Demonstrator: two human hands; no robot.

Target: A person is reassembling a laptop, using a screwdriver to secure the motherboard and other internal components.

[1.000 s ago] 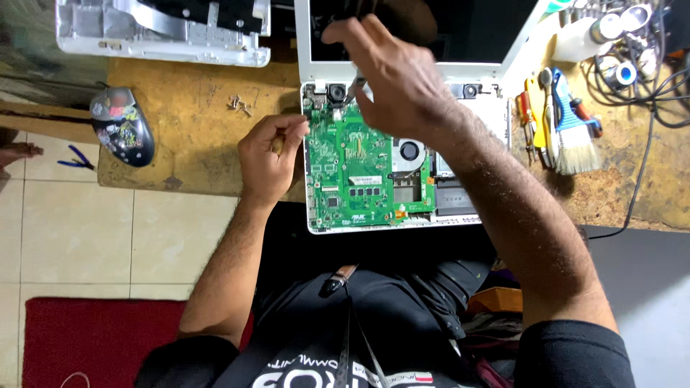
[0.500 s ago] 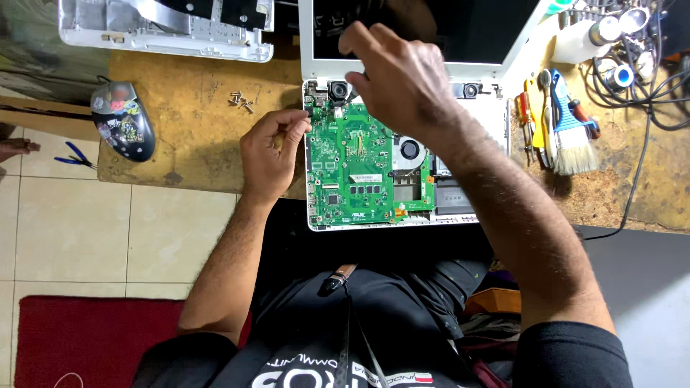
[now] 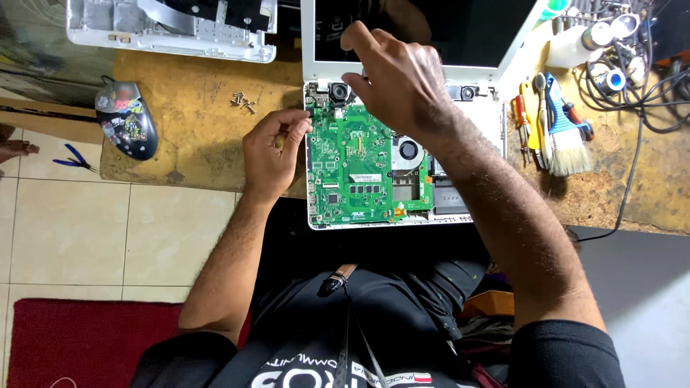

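An opened white laptop [image 3: 480, 121] lies on the worn wooden bench, its green circuit board [image 3: 359, 169] and round fan [image 3: 407, 149] exposed, its dark screen tilted back. My left hand [image 3: 272, 152] curls at the board's left edge, fingertips pinched together beside it; whether something small sits between them I cannot tell. My right hand [image 3: 394, 75] hovers over the board's upper edge near the hinge, fingers bent down and touching there.
Several loose screws [image 3: 244, 101] lie left of the laptop. A stickered mouse [image 3: 127, 118] sits at the bench's left end, a white laptop cover [image 3: 172, 29] behind. A brush [image 3: 564, 136], screwdrivers [image 3: 523, 122] and cables [image 3: 632, 79] crowd the right. Blue pliers [image 3: 75, 159] lie on the floor.
My right hand has shifted slightly up toward the hinge. My left hand has stayed at the board's left edge.
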